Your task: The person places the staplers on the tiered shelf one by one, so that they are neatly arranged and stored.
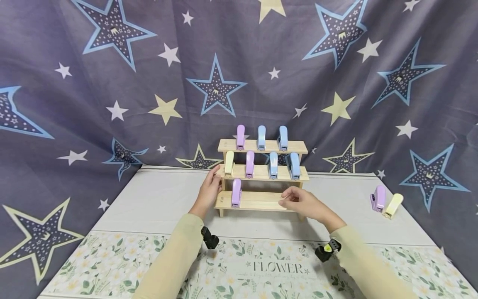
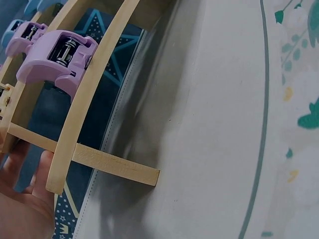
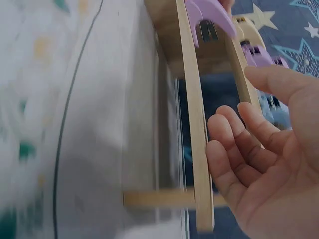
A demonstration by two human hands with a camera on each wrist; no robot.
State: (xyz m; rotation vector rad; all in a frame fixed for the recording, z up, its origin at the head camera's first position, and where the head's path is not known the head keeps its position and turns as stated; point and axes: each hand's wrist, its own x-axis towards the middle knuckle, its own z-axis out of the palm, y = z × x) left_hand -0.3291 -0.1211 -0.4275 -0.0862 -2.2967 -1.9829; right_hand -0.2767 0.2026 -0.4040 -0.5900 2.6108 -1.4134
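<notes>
A three-tier wooden shelf stand [image 1: 261, 202] bears several staplers. My left hand [image 1: 210, 189] grips its left side, at the end of the middle tier; in the left wrist view, the fingers [image 2: 44, 172] lie by the side leg. A purple stapler [image 1: 236, 193] stands upright on the left of the bottom tier. Over the right part of that tier is my right hand [image 1: 304, 203], fingers loosely bent and nothing between them. In the right wrist view its fingertips [image 3: 215, 149] are right at the bottom board [image 3: 195, 109].
On the middle tier stand a yellow stapler [image 1: 229, 165], a purple one [image 1: 249, 165] and two blue ones [image 1: 273, 165]. The top tier holds a purple [image 1: 240, 138] and two blue staplers [image 1: 261, 138]. Far right on the table lie another purple [image 1: 379, 198] and yellow stapler [image 1: 393, 206].
</notes>
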